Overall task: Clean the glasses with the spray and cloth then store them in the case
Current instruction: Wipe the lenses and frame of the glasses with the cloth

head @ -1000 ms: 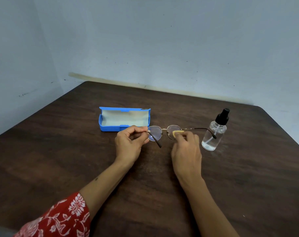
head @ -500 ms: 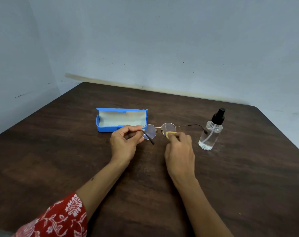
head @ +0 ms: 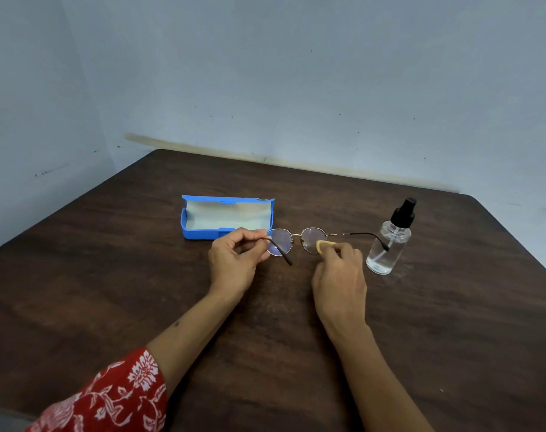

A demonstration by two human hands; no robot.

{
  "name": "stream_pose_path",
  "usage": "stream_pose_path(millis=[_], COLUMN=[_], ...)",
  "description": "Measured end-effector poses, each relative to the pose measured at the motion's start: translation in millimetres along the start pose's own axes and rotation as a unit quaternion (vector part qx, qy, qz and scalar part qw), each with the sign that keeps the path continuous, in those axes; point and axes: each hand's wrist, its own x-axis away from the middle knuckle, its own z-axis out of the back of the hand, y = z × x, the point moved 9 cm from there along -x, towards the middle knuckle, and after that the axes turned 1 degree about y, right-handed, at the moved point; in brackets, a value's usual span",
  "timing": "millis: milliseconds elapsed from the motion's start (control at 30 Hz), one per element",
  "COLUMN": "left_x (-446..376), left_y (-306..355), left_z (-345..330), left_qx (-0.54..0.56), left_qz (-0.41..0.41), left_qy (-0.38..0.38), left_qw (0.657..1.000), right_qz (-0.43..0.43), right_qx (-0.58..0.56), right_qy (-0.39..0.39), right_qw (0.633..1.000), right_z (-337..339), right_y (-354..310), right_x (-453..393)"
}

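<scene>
Round thin-framed glasses (head: 293, 240) are held above the dark wooden table (head: 109, 291). My left hand (head: 237, 260) pinches the frame's left end, with that temple arm folded down towards me. My right hand (head: 338, 277) presses a small yellow cloth (head: 323, 244) against the right lens. The other temple arm sticks out to the right, towards a clear spray bottle (head: 390, 244) with a black pump top. A blue case (head: 226, 218) lies open behind my left hand, and its pale lining has nothing in it.
Grey-blue walls close the table's far and left sides. The table's right corner is rounded, just beyond the bottle. A red patterned sleeve (head: 109, 397) covers my left upper arm at the bottom left.
The camera view shifted slightly. My right hand's cloth has slid a little over the right lens; my left hand keeps its hold on the frame.
</scene>
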Motion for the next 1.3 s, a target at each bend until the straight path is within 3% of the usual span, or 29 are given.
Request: stream_pose_path(millis=[133, 267, 500, 667, 933, 1067, 1300], left_x=[-3, -2, -2, 0, -1, -5, -5], left_y=[-3, -5, -5, -4, -3, -8, -3], left_z=[4, 2, 3, 0, 5, 13, 9], left_qx=[0.016, 0.005, 0.018, 0.008, 0.015, 0.042, 0.043], left_qz=[0.007, 0.016, 0.016, 0.009, 0.0, 0.018, 0.015], left_qy=[0.009, 0.004, 0.008, -0.002, 0.02, 0.049, 0.027], left_qw=[1.0, 1.0, 1.0, 1.0, 1.0, 0.998, 0.999], right_qz=[0.07, 0.007, 0.072, 0.009, 0.091, 0.013, -0.166], right_qx=[-0.002, -0.007, -0.001, 0.015, 0.016, 0.0, -0.201], right_qy=[0.019, 0.033, 0.037, 0.051, 0.023, 0.01, 0.081], right_qw=[0.997, 0.999, 0.997, 0.999, 0.996, 1.0, 0.962], right_z=[0, 6, 4, 7, 0, 6, 19], right_y=[-18, 0, -18, -1, -20, -1, 58], right_x=[4, -1, 5, -2, 4, 2, -1])
